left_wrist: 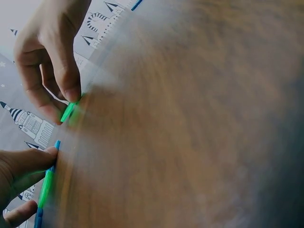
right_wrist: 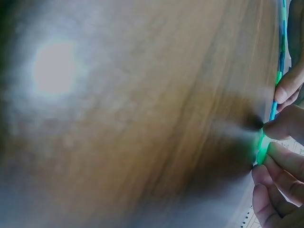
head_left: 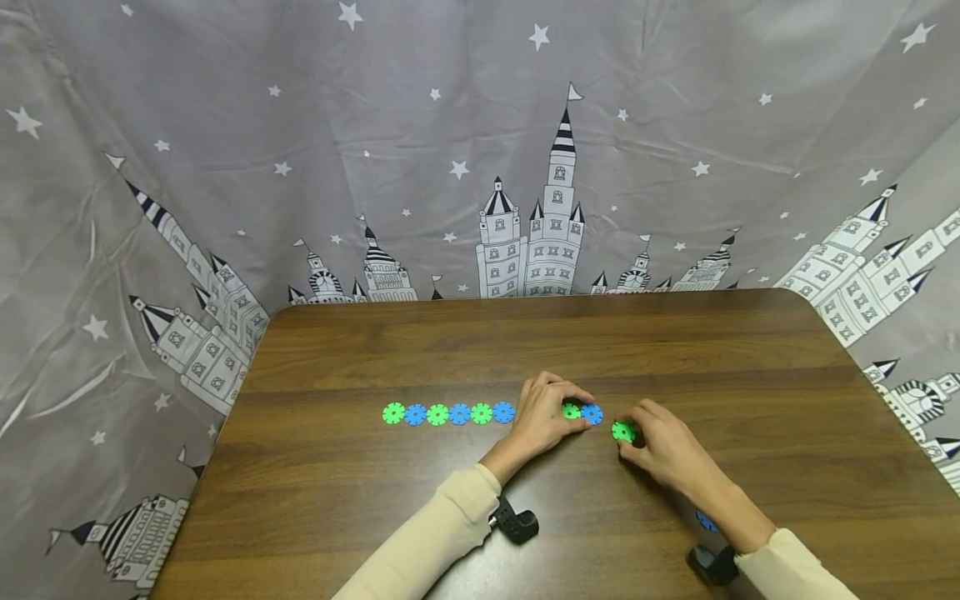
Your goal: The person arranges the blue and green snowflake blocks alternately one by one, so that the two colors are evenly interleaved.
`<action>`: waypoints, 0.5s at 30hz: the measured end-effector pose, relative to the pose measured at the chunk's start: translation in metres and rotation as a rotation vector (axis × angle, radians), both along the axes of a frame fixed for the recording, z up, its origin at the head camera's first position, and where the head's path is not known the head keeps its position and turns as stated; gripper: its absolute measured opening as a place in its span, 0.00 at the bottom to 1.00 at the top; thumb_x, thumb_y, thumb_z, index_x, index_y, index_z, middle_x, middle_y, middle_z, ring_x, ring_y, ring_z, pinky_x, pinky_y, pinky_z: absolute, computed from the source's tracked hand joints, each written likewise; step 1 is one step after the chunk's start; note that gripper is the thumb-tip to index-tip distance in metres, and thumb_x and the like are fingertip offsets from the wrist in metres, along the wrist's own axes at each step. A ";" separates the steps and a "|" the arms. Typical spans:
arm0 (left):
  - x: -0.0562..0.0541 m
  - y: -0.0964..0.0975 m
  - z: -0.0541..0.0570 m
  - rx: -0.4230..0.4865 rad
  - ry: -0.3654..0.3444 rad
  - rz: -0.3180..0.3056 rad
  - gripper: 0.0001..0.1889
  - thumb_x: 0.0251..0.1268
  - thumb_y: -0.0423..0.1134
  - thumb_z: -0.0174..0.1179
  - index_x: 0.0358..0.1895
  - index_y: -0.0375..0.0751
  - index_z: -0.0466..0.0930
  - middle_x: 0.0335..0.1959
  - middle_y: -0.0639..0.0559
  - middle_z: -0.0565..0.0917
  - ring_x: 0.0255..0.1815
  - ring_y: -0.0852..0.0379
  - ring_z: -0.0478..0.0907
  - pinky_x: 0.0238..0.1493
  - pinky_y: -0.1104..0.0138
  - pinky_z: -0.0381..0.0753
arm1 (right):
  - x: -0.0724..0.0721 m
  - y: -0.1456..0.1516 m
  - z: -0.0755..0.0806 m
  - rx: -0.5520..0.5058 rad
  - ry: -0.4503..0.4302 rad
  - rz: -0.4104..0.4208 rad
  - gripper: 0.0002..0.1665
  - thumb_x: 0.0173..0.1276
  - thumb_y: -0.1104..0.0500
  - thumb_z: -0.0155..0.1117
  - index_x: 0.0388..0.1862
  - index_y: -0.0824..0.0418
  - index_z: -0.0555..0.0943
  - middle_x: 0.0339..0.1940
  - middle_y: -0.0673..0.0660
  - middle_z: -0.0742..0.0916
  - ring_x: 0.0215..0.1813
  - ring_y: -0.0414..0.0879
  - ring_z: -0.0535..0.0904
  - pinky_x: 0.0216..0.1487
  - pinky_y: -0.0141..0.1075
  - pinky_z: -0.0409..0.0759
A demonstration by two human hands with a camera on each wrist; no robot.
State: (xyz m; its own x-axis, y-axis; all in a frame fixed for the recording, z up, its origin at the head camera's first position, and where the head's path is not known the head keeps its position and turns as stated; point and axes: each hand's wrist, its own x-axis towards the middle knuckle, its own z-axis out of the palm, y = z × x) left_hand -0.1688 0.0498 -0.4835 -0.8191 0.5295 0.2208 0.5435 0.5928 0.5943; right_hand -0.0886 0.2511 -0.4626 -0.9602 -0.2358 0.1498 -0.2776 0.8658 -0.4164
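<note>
A straight row of notched plastic discs, green and blue in turn, lies across the table; a green disc [head_left: 393, 413] forms its left end. My left hand [head_left: 542, 412] covers part of the row. Its thumb and index finger pinch the blue disc [head_left: 592, 415] at the right end by its edges, beside a green disc [head_left: 571, 411]. Just to the right, my right hand [head_left: 663, 437] pinches a loose green disc [head_left: 622, 431] between thumb and fingers. A small gap separates it from the blue end disc. In the left wrist view this green disc [left_wrist: 70, 112] is tilted.
Another blue disc [head_left: 706, 522] lies on the wooden table [head_left: 450, 358] near the right forearm, partly hidden by it. A grey curtain [head_left: 420, 167] with castles and stars hangs behind the table's far edge. A black wrist camera [head_left: 517, 523] sits under the left sleeve.
</note>
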 end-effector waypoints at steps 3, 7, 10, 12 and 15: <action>0.000 0.000 0.001 -0.006 -0.001 0.003 0.17 0.48 0.49 0.77 0.45 0.58 0.89 0.46 0.64 0.87 0.52 0.60 0.72 0.58 0.61 0.64 | -0.003 -0.001 0.000 -0.001 -0.005 -0.006 0.17 0.56 0.63 0.73 0.44 0.67 0.83 0.40 0.53 0.82 0.41 0.46 0.79 0.43 0.44 0.79; 0.001 0.000 0.002 -0.014 0.003 0.003 0.17 0.47 0.49 0.77 0.45 0.58 0.89 0.45 0.64 0.87 0.52 0.60 0.72 0.58 0.62 0.64 | -0.008 -0.002 0.000 0.003 0.003 -0.003 0.17 0.55 0.64 0.73 0.44 0.67 0.83 0.40 0.54 0.82 0.40 0.46 0.79 0.42 0.45 0.79; 0.000 0.000 0.001 -0.017 0.008 0.003 0.18 0.47 0.49 0.77 0.44 0.59 0.89 0.45 0.65 0.87 0.51 0.61 0.72 0.58 0.62 0.64 | -0.011 -0.002 0.000 0.003 0.004 0.005 0.17 0.56 0.63 0.73 0.44 0.68 0.83 0.39 0.55 0.82 0.40 0.46 0.79 0.42 0.44 0.79; 0.000 0.000 0.001 -0.019 0.009 0.002 0.18 0.47 0.49 0.77 0.44 0.59 0.89 0.45 0.65 0.87 0.51 0.61 0.72 0.58 0.62 0.64 | -0.013 -0.002 0.000 0.000 0.000 0.008 0.17 0.56 0.63 0.73 0.44 0.68 0.83 0.40 0.55 0.82 0.40 0.47 0.79 0.42 0.45 0.79; 0.000 0.001 0.000 -0.020 0.012 -0.001 0.17 0.47 0.49 0.77 0.45 0.59 0.89 0.45 0.66 0.87 0.51 0.61 0.72 0.58 0.61 0.64 | -0.016 -0.002 0.000 -0.003 -0.005 0.003 0.18 0.56 0.63 0.74 0.44 0.68 0.82 0.41 0.56 0.82 0.41 0.49 0.80 0.43 0.46 0.79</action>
State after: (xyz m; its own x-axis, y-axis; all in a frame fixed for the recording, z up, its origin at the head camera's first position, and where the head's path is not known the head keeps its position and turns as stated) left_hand -0.1693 0.0506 -0.4833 -0.8160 0.5346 0.2201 0.5510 0.6038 0.5761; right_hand -0.1042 0.2491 -0.4625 -0.9600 -0.2387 0.1461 -0.2787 0.8636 -0.4201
